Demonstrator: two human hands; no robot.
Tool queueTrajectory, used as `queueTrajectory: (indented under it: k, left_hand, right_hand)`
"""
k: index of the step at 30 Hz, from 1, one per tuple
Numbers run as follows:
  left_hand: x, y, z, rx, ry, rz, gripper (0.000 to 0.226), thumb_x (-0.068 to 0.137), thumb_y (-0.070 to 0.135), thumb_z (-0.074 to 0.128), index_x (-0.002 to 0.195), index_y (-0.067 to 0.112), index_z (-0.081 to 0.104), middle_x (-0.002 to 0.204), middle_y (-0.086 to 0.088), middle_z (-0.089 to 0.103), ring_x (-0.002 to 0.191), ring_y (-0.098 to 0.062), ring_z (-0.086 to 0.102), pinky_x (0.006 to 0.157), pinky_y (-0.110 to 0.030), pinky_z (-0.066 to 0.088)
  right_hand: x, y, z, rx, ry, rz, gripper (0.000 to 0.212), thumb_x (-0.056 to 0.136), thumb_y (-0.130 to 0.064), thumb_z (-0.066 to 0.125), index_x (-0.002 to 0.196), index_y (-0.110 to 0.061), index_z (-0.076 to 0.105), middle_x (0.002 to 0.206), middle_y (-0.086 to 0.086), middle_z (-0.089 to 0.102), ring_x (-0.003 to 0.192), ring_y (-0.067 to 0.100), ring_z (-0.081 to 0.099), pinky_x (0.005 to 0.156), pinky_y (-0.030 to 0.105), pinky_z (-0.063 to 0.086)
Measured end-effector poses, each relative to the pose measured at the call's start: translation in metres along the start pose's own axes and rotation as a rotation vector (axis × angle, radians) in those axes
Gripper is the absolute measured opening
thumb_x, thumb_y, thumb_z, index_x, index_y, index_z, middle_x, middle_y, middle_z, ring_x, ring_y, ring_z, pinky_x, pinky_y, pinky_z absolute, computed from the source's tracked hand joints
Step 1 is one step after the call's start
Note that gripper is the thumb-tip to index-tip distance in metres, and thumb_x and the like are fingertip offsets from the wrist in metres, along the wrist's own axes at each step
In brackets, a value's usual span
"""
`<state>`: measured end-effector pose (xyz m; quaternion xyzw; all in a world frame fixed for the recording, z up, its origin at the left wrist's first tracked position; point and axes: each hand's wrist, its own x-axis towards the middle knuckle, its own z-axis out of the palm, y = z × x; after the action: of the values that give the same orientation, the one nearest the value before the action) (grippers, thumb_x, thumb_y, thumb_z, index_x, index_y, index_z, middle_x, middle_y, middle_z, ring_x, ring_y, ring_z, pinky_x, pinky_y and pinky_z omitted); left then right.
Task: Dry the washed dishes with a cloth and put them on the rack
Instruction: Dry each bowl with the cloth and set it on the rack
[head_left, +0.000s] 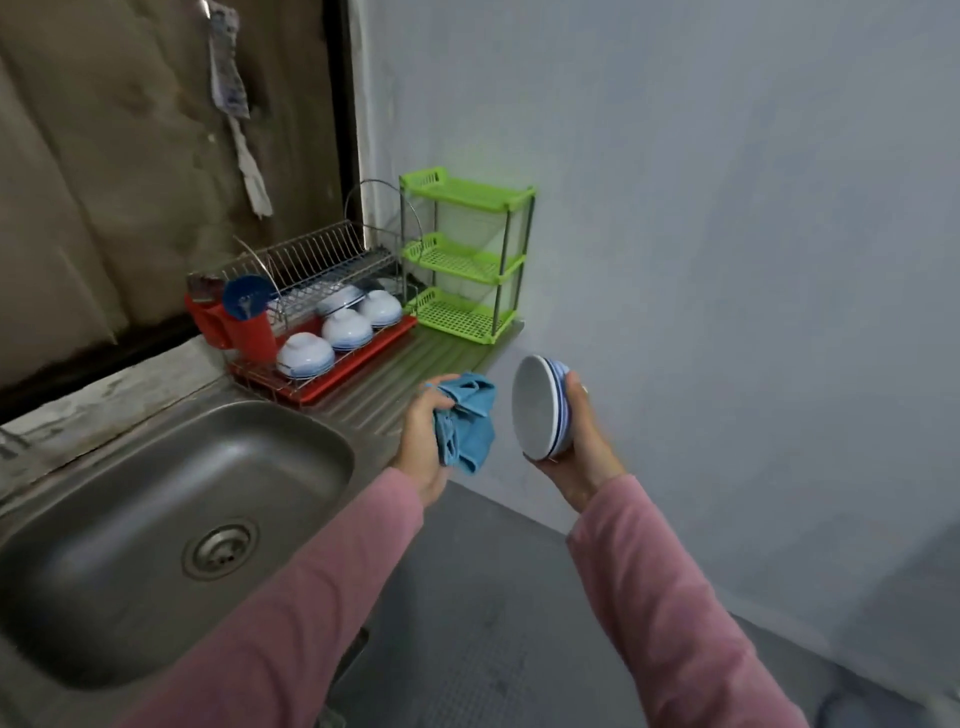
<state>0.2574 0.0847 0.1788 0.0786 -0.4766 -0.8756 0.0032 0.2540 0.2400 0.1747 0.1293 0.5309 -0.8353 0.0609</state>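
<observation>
My right hand (582, 447) grips a white bowl (537, 408) with blue rim stripes, tilted on its side with the opening facing left. My left hand (423, 441) holds a bunched blue cloth (467, 423) just left of the bowl, a small gap between them. Both are held in the air past the right end of the counter. On the counter stands a wire dish rack (322, 270) on a red tray (363, 358), with several white bowls (345, 330) upside down on its lower level.
A steel sink (171, 509) lies at the lower left, with a ribbed drainboard (395, 374) beside it. A red utensil holder (239, 325) hangs on the rack's left end. A green three-tier plastic shelf (467, 260) stands against the wall. Grey floor lies below.
</observation>
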Motion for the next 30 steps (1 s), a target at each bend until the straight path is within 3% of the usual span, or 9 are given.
queueTrajectory:
  k: [4,6,9,12,14,18,22,26,30]
  left_hand:
    - [0.047,-0.005,0.006,0.04,0.035,0.025,0.044,0.099,0.053,0.039,0.088,0.016,0.062,0.073,-0.004,0.069,0.073,-0.021,0.063,0.071,-0.035,0.049]
    - [0.074,-0.003,0.006,0.048,0.062,0.061,0.053,0.096,0.062,0.037,0.085,0.016,0.059,0.073,-0.004,0.069,0.073,-0.02,0.065,0.074,-0.036,0.05]
    - [0.119,-0.001,0.0,0.12,0.173,0.097,0.051,0.094,0.064,0.042,0.079,0.017,0.056,0.071,-0.005,0.068,0.068,-0.019,0.067,0.064,-0.032,0.054]
    - [0.174,0.0,-0.014,0.286,0.361,0.205,0.029,0.089,0.047,0.067,0.082,0.021,0.058,0.087,-0.007,0.068,0.084,-0.027,0.066,0.073,-0.041,0.054]
    - [0.207,0.004,-0.022,0.339,0.427,0.262,0.015,0.088,0.026,0.073,0.083,0.024,0.059,0.093,-0.004,0.066,0.087,-0.026,0.063,0.072,-0.036,0.052]
    - [0.261,0.014,-0.036,0.345,0.479,0.322,0.031,0.087,0.013,0.072,0.098,0.039,0.059,0.116,-0.006,0.061,0.103,-0.028,0.062,0.088,-0.045,0.055]
    - [0.306,0.027,-0.054,0.401,0.597,0.38,0.039,0.088,0.011,0.072,0.116,0.03,0.054,0.124,-0.011,0.058,0.109,-0.028,0.06,0.092,-0.045,0.054]
    - [0.325,0.035,-0.073,0.488,0.734,0.413,0.038,0.088,0.011,0.071,0.116,0.026,0.05,0.12,-0.005,0.057,0.105,-0.021,0.058,0.084,-0.029,0.049]
    - [0.329,0.027,-0.099,0.504,0.85,0.366,0.036,0.088,0.014,0.072,0.115,0.023,0.049,0.114,-0.004,0.058,0.098,-0.019,0.059,0.08,-0.025,0.049]
  right_hand:
    - [0.058,-0.011,0.006,-0.033,-0.006,0.0,0.06,0.089,-0.054,0.062,0.133,-0.016,0.046,0.118,0.007,0.062,0.091,0.017,0.063,0.064,0.032,0.056]
    - [0.089,-0.01,0.012,-0.066,-0.016,0.023,0.057,0.091,-0.051,0.062,0.13,-0.014,0.044,0.117,0.008,0.061,0.092,0.018,0.063,0.071,0.034,0.057]
    - [0.139,-0.009,0.024,-0.122,-0.062,0.041,0.057,0.089,-0.052,0.063,0.13,-0.016,0.044,0.115,0.007,0.063,0.091,0.017,0.062,0.072,0.033,0.056]
    - [0.188,-0.012,0.043,-0.173,-0.1,0.051,0.052,0.091,-0.048,0.064,0.126,-0.017,0.042,0.112,0.004,0.062,0.09,0.015,0.063,0.067,0.03,0.057]
    - [0.22,-0.016,0.061,-0.192,-0.137,0.044,0.056,0.088,-0.047,0.068,0.127,-0.016,0.043,0.116,0.005,0.063,0.092,0.017,0.066,0.064,0.03,0.059]
    - [0.284,-0.015,0.095,-0.321,-0.192,0.031,0.099,0.058,-0.065,0.084,0.134,-0.015,0.044,0.122,0.007,0.066,0.107,0.025,0.067,0.096,0.048,0.054]
    - [0.339,-0.014,0.132,-0.521,-0.294,0.032,0.128,0.039,-0.087,0.076,0.14,-0.016,0.045,0.128,0.002,0.062,0.114,0.024,0.062,0.104,0.047,0.048]
    - [0.373,-0.002,0.16,-0.591,-0.422,0.03,0.081,0.071,-0.061,0.079,0.131,-0.018,0.046,0.127,-0.007,0.054,0.117,0.017,0.054,0.101,0.034,0.043]
    - [0.402,0.024,0.187,-0.632,-0.507,-0.001,0.066,0.078,-0.044,0.081,0.128,-0.016,0.05,0.125,0.0,0.057,0.112,0.018,0.056,0.091,0.03,0.044]
